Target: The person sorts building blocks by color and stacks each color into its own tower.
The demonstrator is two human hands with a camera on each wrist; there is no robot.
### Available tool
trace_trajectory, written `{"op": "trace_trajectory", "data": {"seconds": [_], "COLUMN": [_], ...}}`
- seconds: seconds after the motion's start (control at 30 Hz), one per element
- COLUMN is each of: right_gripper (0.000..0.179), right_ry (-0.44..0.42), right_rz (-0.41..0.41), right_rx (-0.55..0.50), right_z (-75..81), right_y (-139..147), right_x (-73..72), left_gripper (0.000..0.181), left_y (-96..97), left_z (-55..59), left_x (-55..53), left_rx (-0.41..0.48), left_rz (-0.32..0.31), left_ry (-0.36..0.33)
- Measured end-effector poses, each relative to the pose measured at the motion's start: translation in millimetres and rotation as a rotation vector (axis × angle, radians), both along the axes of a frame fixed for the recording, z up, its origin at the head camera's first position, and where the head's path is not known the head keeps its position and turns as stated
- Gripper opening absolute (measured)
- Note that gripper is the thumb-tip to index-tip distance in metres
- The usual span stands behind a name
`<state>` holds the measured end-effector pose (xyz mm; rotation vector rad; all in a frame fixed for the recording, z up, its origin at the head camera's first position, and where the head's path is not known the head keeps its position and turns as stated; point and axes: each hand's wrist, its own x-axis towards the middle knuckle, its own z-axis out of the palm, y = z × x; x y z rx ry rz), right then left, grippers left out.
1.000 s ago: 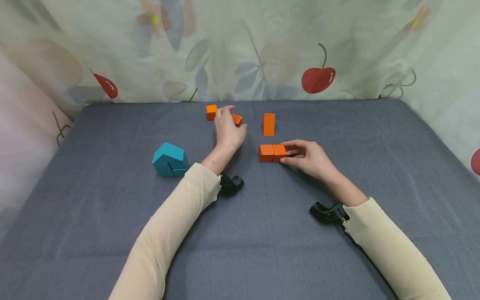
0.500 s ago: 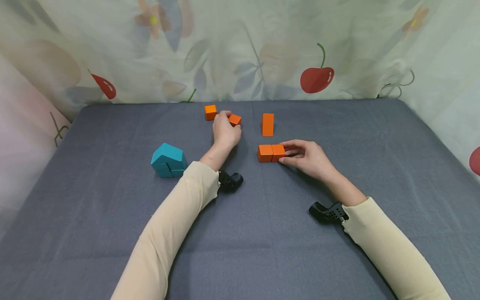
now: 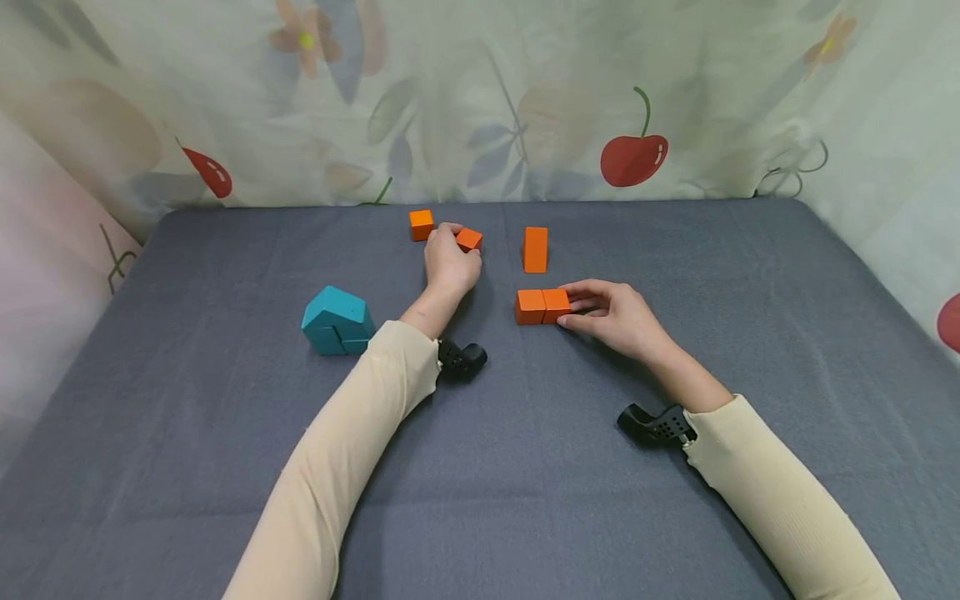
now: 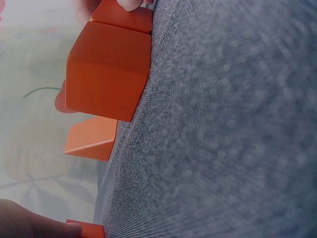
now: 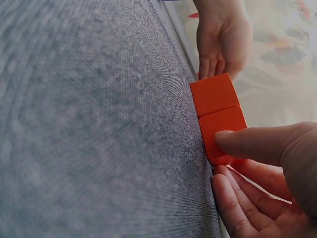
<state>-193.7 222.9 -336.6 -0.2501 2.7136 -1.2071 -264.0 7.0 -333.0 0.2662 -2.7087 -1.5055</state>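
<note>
In the head view my left hand pinches an orange block near the table's far side; its lower part is hidden by the hand. The left wrist view shows the thumb against that block. My right hand holds the right-hand one of two orange blocks that stand side by side and touch, its thumb on the near face. The left block of that pair is untouched by any finger. An orange cube stands just left of my left hand.
An upright-looking orange block stands behind the pair. Left of my left forearm sits a teal group of fitted blocks with a slanted top. A patterned curtain hangs along the far edge of the grey cloth.
My left hand has drawn its fingers in around the orange block and shifted slightly left. My right hand and the paired blocks have kept their place.
</note>
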Motion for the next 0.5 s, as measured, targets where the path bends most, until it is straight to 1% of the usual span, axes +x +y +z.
{"op": "trace_trajectory", "data": {"seconds": [0.3, 0.5], "right_gripper": [0.047, 0.047], "right_ry": [0.007, 0.007], "right_rz": [0.008, 0.006], "right_rx": [-0.013, -0.003], "right_z": [0.9, -0.3], "right_y": [-0.1, -0.1], "right_x": [1.6, 0.6], "left_gripper": [0.043, 0.044], "left_y": [-0.3, 2.2], "left_z": [-1.8, 4.1], "left_x": [-0.6, 3.7], "left_rx": [-0.006, -0.007], "left_rz": [-0.008, -0.031], "left_ry": [0.004, 0.017]}}
